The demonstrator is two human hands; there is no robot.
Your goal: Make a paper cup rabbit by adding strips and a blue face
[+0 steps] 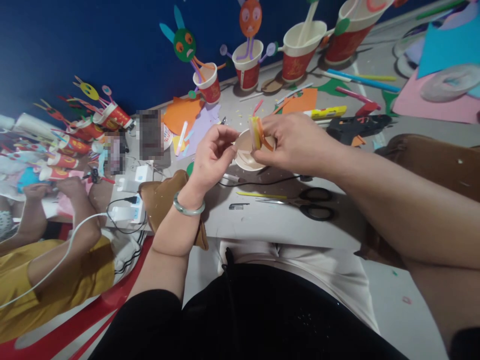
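While looped yellow-and-orange strips are pinched by fingers of the right hand over a paper cup, curled fingers of the left hand are held at its nine-o'clock rim, with contact unclear.

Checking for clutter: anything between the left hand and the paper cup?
Nothing visible: the left hand is at the rim of the paper cup. The right hand holds a yellow-and-orange piece at its opening.

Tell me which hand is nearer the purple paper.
Left. The left hand is close beside the purple paper, toward its right edge in view; the right hand is farther right, at the paper cup, holding yellow and orange strips.
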